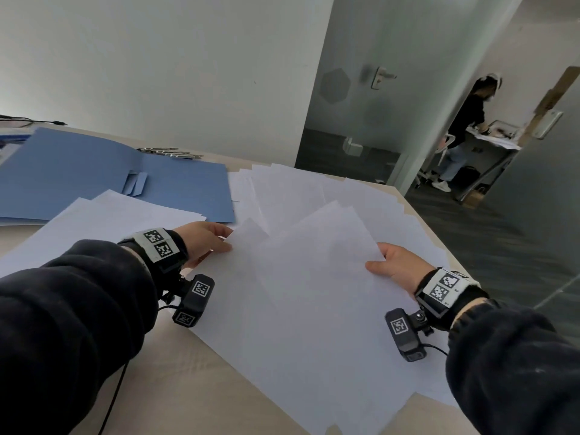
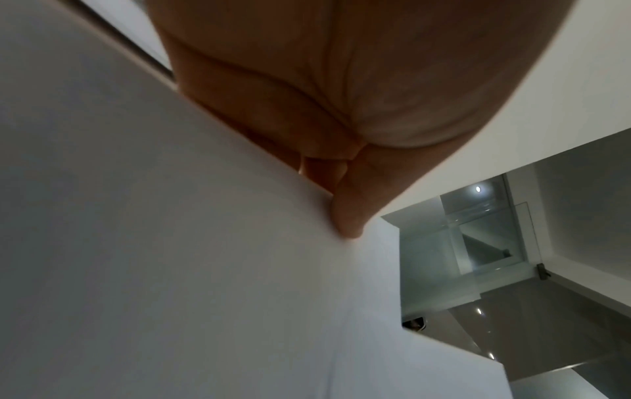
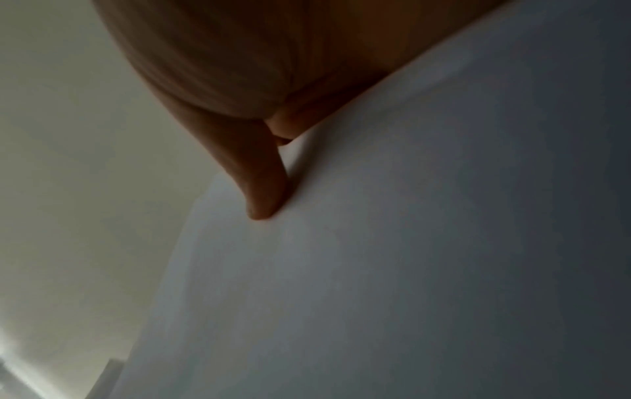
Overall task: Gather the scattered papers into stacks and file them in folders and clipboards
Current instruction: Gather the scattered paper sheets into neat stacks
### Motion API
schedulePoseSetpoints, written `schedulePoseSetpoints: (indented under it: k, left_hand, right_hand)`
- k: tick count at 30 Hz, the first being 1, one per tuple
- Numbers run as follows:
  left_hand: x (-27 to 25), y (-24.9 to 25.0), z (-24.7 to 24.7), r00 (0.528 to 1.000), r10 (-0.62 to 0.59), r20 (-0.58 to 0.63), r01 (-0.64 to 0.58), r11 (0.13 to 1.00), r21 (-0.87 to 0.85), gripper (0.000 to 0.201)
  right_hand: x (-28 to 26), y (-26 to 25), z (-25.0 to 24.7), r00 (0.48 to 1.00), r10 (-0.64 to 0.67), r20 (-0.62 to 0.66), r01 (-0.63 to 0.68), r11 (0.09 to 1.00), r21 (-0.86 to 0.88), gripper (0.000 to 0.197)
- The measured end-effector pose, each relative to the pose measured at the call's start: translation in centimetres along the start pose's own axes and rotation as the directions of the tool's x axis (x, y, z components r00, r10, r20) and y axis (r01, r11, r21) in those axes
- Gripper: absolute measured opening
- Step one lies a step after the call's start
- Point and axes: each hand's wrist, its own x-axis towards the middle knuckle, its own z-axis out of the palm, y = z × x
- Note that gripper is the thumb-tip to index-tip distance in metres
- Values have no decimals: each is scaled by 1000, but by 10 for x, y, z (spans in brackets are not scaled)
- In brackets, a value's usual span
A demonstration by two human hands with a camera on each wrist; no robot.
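Paper covered most of the beige table [image 1: 201,372]. The held sheets [image 1: 301,277], white and loosely fanned, were gripped from both sides: the left hand [image 1: 205,238] pinched their left edge, thumb on top, and the right hand [image 1: 397,265] pinched the right edge in the same way. In the left wrist view the thumb [image 2: 351,216] pressed on the white surface [image 2: 170,270], and in the right wrist view the thumb [image 3: 263,189] did the same on the sheet [image 3: 375,270]; the other fingers were hidden under the paper, so probably they closed from below, but it was not possible to see this.

More loose sheets [image 1: 314,189] lay spread behind the held ones, up to the far edge of the table, and another pile [image 1: 110,215] lay at the left, partly on top of the open blue folder [image 1: 94,171]. The folder lay flat, and its small inner flaps [image 1: 135,183] showed near the fold. Behind it some metal clips [image 1: 171,152] lay on the table, too small to tell more. A black cable [image 1: 31,120] ran at the far left.

At the right a glass door [image 1: 354,105] with a handle stood beside the table, and beyond it another person [image 1: 461,130] in dark top stood at a desk.
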Motion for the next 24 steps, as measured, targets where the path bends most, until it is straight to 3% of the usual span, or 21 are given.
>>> schedulePoseSetpoints:
  k: [4,7,10,14,16,18,21,22,24]
  left_hand:
    - [-1,9,11,997,73,-37,-72,997,17,10]
    - [-2,19,20,993,114,19,-116,974,194,36]
    - [-5,30,27,980,199,30,-195,903,382,17]
    - [-3,39,23,945,326,-6,-300,877,376,24]
    - [-1,40,18,924,375,-81,-324,876,357,29]
    - [1,39,14,880,431,-202,-344,869,354,48]
    - [5,32,7,801,436,-411,-309,888,340,89]
    - [4,31,7,806,404,-432,-296,908,298,96]
    - [2,31,13,874,312,-373,-295,950,103,96]
  right_hand:
    - [-2,-12,26,995,-51,88,60,993,-101,17]
    - [-1,-19,53,985,-120,124,135,983,-124,19]
    - [-1,-25,68,979,-167,114,186,966,-182,47]
    - [0,-15,64,978,-72,195,72,997,7,50]
    - [-1,-8,59,973,-46,226,47,999,0,39]
    - [-1,-5,54,988,-69,142,65,997,33,19]
    - [2,-6,44,988,-135,-81,149,965,213,17]
    - [2,-8,42,980,-147,-132,180,941,285,18]
    - [0,-15,40,967,-167,-194,236,877,418,21]
